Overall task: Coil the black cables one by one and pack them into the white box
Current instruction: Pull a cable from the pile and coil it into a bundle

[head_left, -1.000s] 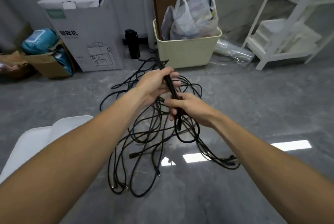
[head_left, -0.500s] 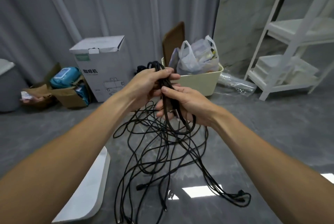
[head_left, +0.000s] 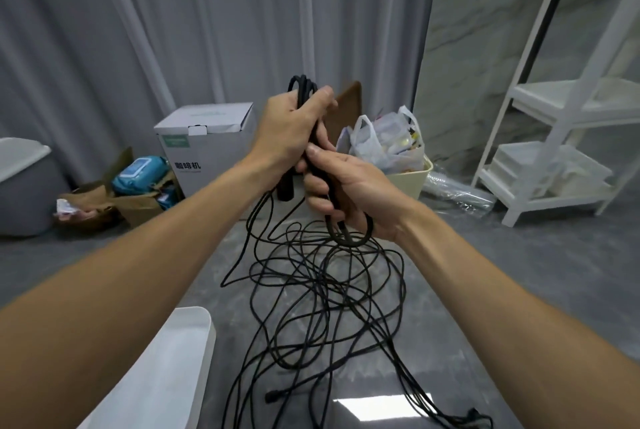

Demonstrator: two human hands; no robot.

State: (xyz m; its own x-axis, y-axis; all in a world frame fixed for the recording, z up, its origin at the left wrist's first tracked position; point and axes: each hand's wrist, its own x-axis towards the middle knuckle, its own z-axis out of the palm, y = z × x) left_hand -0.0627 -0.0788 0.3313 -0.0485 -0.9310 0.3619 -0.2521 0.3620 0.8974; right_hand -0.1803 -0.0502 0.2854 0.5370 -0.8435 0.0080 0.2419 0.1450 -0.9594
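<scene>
A coiled black cable bundle (head_left: 304, 87) is held upright in front of me, its top loops sticking out above my left hand (head_left: 289, 131), which grips its upper part. My right hand (head_left: 346, 191) grips the lower part, and the bottom loops (head_left: 349, 238) hang out beneath it. Loose black cables (head_left: 322, 297) trail down from the hands into a tangled heap on the grey floor. A corner of the white box (head_left: 180, 352) shows at the lower left, beside my left forearm.
At the back stand a white cardboard carton (head_left: 204, 144), a cream bin (head_left: 408, 179) holding plastic bags, and an open brown box (head_left: 138, 200) with blue packs. A white shelf unit (head_left: 561, 117) is on the right, a grey tub (head_left: 20, 186) on the left.
Both hands lifted the cable bundle higher and the view tilted up. The loose cables are drawn up off the floor heap.
</scene>
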